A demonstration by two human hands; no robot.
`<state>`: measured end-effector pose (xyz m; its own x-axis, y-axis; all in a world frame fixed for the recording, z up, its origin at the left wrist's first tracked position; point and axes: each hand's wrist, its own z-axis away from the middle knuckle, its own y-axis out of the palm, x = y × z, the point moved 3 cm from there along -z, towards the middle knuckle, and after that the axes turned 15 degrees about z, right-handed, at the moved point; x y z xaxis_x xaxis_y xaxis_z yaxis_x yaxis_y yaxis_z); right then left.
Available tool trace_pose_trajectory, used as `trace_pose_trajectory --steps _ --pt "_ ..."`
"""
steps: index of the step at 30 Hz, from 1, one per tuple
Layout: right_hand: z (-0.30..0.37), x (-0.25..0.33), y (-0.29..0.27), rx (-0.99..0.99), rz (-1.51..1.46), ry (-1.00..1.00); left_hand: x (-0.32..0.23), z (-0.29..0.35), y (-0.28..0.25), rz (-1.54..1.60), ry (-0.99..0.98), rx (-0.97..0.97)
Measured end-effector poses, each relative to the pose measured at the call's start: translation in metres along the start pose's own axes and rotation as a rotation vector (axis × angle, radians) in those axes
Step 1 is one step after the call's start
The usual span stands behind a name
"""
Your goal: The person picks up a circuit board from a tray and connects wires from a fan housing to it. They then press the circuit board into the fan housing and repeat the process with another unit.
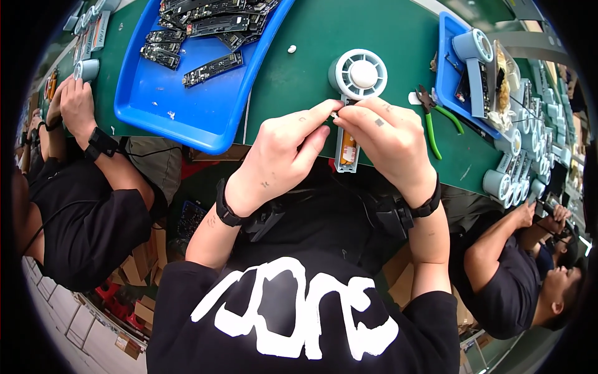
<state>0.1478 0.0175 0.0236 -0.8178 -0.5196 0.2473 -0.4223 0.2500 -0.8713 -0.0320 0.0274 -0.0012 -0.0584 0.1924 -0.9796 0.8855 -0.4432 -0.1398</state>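
Observation:
A light blue handheld fan (358,73) lies on the green table in front of me, its round head pointing away. The open handle (346,163) points toward me and shows an orange battery cell (348,149). My left hand (286,146) is at the fan's neck, fingers curled and the index fingertip against my right fingers. My right hand (389,140) is closed in a pinch over the upper handle. A tiny pale bit shows between the fingertips, too small to name. My fingers hide the middle of the handle.
On the left a blue tray (208,128) holds several black circuit boards (213,68). Green-handled cutters (431,118) lie right of the fan. Farther right stand another blue tray (450,103) and several fans (498,184). Co-workers sit on both sides, one hand (78,112) at left.

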Motion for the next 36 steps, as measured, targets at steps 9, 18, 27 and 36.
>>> trace_pose_trajectory --steps 9,18,27,36 --pt "-0.006 -0.008 -0.003 -0.037 -0.12 -0.029 -0.001 -0.004 -0.001 -0.079 0.2 0.038" --pt "-0.002 -0.008 -0.003 -0.022 -0.137 -0.027 -0.001 0.001 0.002 -0.081 0.17 0.078" --pt "-0.002 -0.008 -0.003 0.028 -0.137 0.006 -0.008 0.001 0.002 -0.082 0.103 0.134" --pt "-0.013 0.011 0.007 -0.114 -0.008 -0.043 0.0 0.006 0.004 -0.022 0.166 -0.211"
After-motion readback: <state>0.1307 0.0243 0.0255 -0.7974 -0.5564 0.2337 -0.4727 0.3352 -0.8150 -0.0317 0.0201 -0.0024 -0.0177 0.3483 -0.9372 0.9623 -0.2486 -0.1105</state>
